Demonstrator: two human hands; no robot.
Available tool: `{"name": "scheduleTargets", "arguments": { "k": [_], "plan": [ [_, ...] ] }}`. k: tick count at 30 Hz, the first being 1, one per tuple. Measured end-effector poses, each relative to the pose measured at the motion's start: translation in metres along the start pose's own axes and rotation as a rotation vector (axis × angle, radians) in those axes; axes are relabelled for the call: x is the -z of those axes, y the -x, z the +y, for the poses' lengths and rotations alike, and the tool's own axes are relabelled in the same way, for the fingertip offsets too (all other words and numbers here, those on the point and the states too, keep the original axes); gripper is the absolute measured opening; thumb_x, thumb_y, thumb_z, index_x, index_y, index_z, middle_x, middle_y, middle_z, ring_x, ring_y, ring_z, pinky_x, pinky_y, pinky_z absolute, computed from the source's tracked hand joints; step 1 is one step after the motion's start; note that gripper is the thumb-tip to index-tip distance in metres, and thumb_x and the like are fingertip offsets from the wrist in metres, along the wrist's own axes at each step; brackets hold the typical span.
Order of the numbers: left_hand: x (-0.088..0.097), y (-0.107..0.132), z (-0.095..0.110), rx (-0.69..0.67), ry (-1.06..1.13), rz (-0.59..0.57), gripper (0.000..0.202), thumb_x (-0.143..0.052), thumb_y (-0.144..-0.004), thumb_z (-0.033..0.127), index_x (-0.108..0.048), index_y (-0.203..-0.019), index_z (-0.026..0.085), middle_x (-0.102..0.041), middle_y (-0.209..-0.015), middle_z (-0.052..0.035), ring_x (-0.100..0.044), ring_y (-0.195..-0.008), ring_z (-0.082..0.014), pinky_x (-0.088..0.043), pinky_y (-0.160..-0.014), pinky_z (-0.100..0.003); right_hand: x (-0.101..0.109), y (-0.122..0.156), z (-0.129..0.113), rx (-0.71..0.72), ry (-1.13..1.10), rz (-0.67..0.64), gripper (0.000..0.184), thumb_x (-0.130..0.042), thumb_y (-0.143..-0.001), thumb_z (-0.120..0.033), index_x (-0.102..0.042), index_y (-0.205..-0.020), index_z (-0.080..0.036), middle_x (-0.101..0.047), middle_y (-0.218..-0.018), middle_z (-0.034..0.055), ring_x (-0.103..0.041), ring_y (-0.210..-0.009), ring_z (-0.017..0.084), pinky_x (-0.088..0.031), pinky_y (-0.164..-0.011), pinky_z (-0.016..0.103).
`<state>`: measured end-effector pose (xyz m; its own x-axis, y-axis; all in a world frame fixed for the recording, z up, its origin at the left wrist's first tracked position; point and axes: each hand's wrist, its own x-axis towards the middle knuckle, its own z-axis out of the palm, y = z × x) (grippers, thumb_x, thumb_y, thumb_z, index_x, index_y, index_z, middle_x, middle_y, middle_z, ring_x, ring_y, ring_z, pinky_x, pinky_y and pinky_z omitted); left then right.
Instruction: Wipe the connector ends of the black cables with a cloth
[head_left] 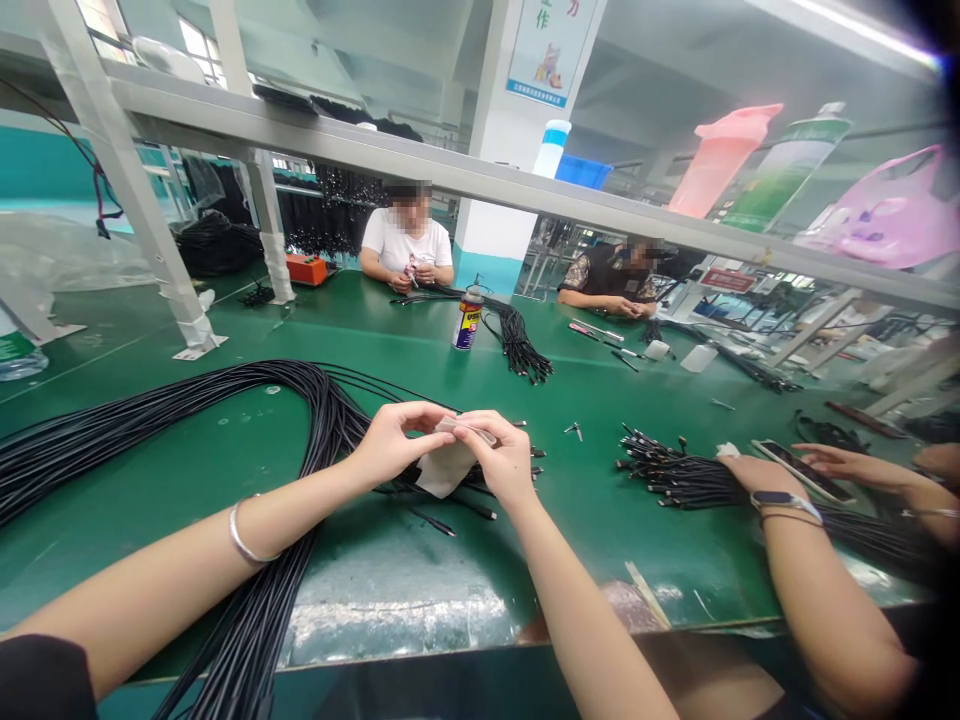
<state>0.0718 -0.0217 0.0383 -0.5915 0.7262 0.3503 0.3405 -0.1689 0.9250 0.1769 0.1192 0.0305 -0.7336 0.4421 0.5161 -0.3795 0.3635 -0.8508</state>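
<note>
Okay, left to right. A big loop of black cable bundle (225, 420) sweeps in from the left across the green tabletop (600, 540), and a second run drops off the front edge under the left forearm. Left hand (394, 445), silver bangle (244, 535) at the wrist, pinches a pale cloth (446, 470) between thumb and fingers. Right hand (495, 460) pinches the same cloth from the other side, fingers curled over its folded top edge. Both are closed on the cloth, nearly touching. Can't tell if a cable sits inside the fold.

Key relation: the bundle's long axis runs roughly left to right and passes under the cloth. Its plug ends (534, 452) poke out just right of the right hand, so the right hand is nearer those, the left nearer the loop. One black plug (435, 520) lies just below the hands.

Further right: small cutters (574, 430), then a clump of connector-tipped cables (675, 480) beside a co-worker's hands (765, 475), which are at a phone (802, 470). Across the tabletop, a spray can (469, 318) stands between two seated co-workers, with more cable near it.
</note>
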Motion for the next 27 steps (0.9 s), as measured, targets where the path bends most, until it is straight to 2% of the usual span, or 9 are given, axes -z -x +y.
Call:
{"name": "scheduleTargets", "arguments": {
  "k": [4, 10, 15, 24, 27],
  "plan": [
    [0.001, 0.001, 0.012, -0.012, -0.007, 0.019, 0.023, -0.076, -0.073, 0.039, -0.075, -0.081, 0.018, -0.073, -0.084, -0.0063, -0.067, -0.079, -0.0205, -0.053, -0.075, -0.027, 0.002, 0.002, -0.007, 0.054, -0.009, -0.026, 0.006, -0.072, -0.078, -0.031, -0.077, -0.077, -0.029, -0.071, -0.084, 0.0062, -0.062, -0.087, 0.023, -0.046, -0.085, 0.038],
    [0.006, -0.003, 0.021, -0.030, -0.050, 0.023, 0.022, -0.074, -0.074, 0.039, -0.075, -0.077, 0.018, -0.073, -0.078, -0.0052, -0.065, -0.074, -0.0185, -0.051, -0.069, -0.025, 0.002, 0.002, -0.007, 0.007, -0.020, -0.026, 0.009, -0.074, -0.075, -0.033, -0.077, -0.081, -0.027, -0.070, -0.081, 0.0050, -0.061, -0.080, 0.022, -0.046, -0.078, 0.036],
    [0.008, -0.004, 0.018, -0.035, -0.038, 0.069, 0.025, -0.075, -0.072, 0.041, -0.072, -0.073, 0.016, -0.069, -0.071, -0.0039, -0.060, -0.068, -0.0156, -0.047, -0.064, -0.023, 0.003, 0.000, -0.001, -0.057, -0.052, 0.016, 0.009, -0.074, -0.074, -0.032, -0.076, -0.077, -0.023, -0.071, -0.075, 0.0039, -0.060, -0.073, 0.020, -0.045, -0.072, 0.033],
    [0.008, -0.007, 0.006, -0.017, -0.018, 0.007, 0.037, -0.067, -0.079, 0.048, -0.062, -0.069, 0.012, -0.056, -0.062, 0.0006, -0.047, -0.058, -0.0088, -0.037, -0.055, -0.019, 0.003, 0.001, 0.002, -0.001, 0.071, 0.013, 0.014, -0.069, -0.080, -0.032, -0.075, -0.078, -0.020, -0.070, -0.075, 0.0032, -0.062, -0.072, 0.017, -0.047, -0.071, 0.029],
    [0.008, -0.007, 0.006, -0.007, -0.007, -0.005, 0.038, -0.065, -0.080, 0.048, -0.064, -0.071, 0.012, -0.058, -0.063, 0.0001, -0.049, -0.059, -0.0084, -0.038, -0.056, -0.018, 0.003, 0.001, 0.003, 0.009, 0.079, -0.002, 0.014, -0.068, -0.082, -0.031, -0.076, -0.080, -0.020, -0.072, -0.077, 0.0033, -0.064, -0.074, 0.017, -0.047, -0.072, 0.028]
  ]
}}
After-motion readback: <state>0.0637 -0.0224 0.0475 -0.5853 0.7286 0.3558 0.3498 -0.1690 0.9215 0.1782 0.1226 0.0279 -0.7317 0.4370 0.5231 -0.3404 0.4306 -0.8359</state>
